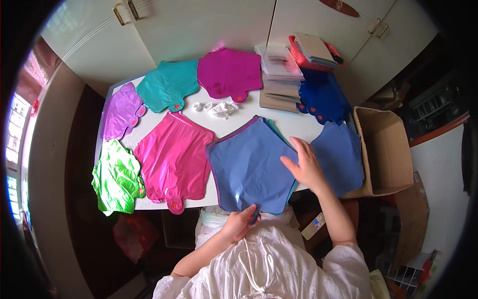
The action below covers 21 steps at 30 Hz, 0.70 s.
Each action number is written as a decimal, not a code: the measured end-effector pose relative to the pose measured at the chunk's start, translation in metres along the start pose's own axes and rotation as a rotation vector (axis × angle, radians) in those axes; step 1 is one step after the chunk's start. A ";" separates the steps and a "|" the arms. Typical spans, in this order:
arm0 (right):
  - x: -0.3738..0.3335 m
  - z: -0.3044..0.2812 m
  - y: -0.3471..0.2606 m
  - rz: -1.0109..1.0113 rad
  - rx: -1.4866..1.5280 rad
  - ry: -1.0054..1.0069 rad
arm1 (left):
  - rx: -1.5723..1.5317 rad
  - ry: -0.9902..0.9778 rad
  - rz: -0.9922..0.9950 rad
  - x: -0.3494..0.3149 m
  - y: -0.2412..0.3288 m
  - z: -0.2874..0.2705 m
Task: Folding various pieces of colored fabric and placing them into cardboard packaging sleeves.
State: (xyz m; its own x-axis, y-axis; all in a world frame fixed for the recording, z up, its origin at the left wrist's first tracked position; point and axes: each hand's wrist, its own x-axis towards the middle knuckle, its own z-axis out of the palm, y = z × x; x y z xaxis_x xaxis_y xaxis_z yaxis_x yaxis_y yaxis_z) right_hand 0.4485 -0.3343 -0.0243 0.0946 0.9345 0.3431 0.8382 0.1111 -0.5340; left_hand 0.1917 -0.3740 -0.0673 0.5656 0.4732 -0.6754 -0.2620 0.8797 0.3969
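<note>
A flat, uninflated blue foil balloon (254, 167), star-shaped, lies at the near edge of the table with purple and teal ones showing beneath it. My left hand (239, 224) is closed round the small neck tab at its near end. Over the balloon's right edge is my right hand (304, 164), its fingers spread and nothing gripped; whether it touches the foil I cannot tell. Close on the left lies a pink foil balloon (174, 157). To the right is a pile of blue foil balloons (337, 159).
Green (118, 177), lilac (121, 112), teal (169, 83), magenta (230, 74) and dark blue foil balloons (326, 94) ring the white table (199, 107). Crumpled white scraps (222, 109) lie mid-table. Behind are stacked cards (282, 79) and a red basket (308, 57). An open cardboard box (386, 154) stands right.
</note>
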 end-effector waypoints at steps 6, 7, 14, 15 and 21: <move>0.040 0.029 0.023 0.327 0.572 -0.230 | 0.063 -0.044 -0.113 -0.005 0.001 0.001; 0.047 0.027 0.015 0.314 0.535 -0.251 | 0.032 -0.029 -0.189 -0.007 0.005 0.002; 0.106 0.049 -0.012 -0.153 0.024 -0.080 | -0.086 -0.088 -0.198 -0.001 0.008 -0.002; 0.125 0.065 -0.015 -0.211 0.087 -0.102 | -0.087 -0.102 -0.196 0.003 0.005 -0.008; 0.181 0.132 -0.040 -0.505 -0.109 -0.011 | -0.055 -0.101 -0.169 -0.002 0.004 -0.006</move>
State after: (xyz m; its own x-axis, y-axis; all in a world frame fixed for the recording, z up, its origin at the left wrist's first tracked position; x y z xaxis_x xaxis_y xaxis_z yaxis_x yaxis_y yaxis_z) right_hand 0.3609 -0.1251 -0.0431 -0.3417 0.7772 0.5285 0.8291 0.5141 -0.2199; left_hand 0.1846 -0.3710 -0.0674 0.6803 0.3134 -0.6625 -0.1973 0.9489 0.2463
